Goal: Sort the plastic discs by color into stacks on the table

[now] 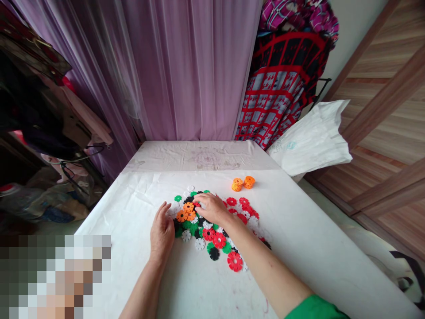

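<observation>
A loose heap of flat plastic snowflake-shaped discs (208,234) in red, green, black, white and orange lies on a white-sheeted table (282,226). My left hand (162,232) rests on the sheet at the heap's left edge, fingers spread, next to an orange disc (181,215). My right hand (210,209) lies on top of the heap, fingers pointing left, with a red disc (196,204) at the fingertips. Its palm and thumb hide whatever is beneath. A small stack of joined orange discs (242,183) stands apart, beyond the heap.
Purple curtains (189,66) hang behind the table. A white plastic bag (310,141) and red-patterned cloth (282,88) sit past its far right corner. Wooden panels (381,110) fill the right. Clutter (43,133) crowds the left, and a pixelated patch (49,277) covers the lower left.
</observation>
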A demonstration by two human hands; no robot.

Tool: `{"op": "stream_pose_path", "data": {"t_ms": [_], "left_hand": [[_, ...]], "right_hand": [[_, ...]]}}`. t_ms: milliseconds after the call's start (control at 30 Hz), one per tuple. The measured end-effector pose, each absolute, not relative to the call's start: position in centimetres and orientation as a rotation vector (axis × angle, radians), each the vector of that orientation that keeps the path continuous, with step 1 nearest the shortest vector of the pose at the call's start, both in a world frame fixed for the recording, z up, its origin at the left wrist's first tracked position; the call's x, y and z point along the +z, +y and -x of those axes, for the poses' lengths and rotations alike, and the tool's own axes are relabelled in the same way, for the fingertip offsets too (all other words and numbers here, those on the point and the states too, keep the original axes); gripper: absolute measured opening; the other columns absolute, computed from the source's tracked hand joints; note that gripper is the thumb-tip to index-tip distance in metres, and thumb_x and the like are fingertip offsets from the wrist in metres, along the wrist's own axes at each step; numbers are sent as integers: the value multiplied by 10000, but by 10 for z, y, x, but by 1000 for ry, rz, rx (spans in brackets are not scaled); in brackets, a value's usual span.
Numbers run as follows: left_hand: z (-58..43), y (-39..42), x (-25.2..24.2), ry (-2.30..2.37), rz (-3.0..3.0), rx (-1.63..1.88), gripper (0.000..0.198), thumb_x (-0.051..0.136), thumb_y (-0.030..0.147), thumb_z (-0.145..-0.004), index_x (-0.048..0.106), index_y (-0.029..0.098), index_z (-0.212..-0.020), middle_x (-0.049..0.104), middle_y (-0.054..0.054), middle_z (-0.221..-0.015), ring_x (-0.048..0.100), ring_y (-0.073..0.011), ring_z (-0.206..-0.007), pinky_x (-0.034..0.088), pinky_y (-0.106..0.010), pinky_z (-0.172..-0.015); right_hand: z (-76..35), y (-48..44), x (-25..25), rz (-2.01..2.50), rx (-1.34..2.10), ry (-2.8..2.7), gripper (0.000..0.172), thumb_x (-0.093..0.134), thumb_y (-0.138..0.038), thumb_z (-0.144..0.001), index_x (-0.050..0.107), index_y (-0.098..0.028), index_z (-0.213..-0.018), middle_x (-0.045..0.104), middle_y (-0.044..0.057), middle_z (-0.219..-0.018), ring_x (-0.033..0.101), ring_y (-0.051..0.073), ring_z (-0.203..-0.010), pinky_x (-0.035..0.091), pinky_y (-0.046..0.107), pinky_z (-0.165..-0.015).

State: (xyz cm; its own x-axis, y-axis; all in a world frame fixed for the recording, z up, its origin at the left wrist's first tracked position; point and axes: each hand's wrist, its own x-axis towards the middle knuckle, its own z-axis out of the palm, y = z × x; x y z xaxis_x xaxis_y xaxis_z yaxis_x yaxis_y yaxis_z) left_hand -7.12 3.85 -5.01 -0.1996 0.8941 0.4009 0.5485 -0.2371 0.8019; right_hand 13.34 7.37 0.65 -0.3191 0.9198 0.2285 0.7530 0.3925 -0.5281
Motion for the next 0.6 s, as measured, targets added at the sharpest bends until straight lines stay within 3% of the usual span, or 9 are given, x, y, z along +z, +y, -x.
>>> {"op": "stream_pose_path", "data": {"t_ms": [200,600], "left_hand": [[70,40,-52,1675,-1661,1472,401,471,167,-849,604,245,-1219,580,-74,-1406,534,-198,-1310,411,-411,-1137],[69,38,-46,1684,-1568,1431,373,505,248,-858,609,238,-1217,553,-95,-1433,570,-230,-1263,438,-442,-1106]], "right_hand": [[-110,76,11,1581,423,-2304,383,667,-306,-796,657,-280,-1178,706,32,-1169,604,237,-1106,485,344,-895],[-122,75,11,1652,602,-2021,619,715,-233,-690,534,-248,-1281,692,16,-1069,636,194,-956,482,313,-833]]}}
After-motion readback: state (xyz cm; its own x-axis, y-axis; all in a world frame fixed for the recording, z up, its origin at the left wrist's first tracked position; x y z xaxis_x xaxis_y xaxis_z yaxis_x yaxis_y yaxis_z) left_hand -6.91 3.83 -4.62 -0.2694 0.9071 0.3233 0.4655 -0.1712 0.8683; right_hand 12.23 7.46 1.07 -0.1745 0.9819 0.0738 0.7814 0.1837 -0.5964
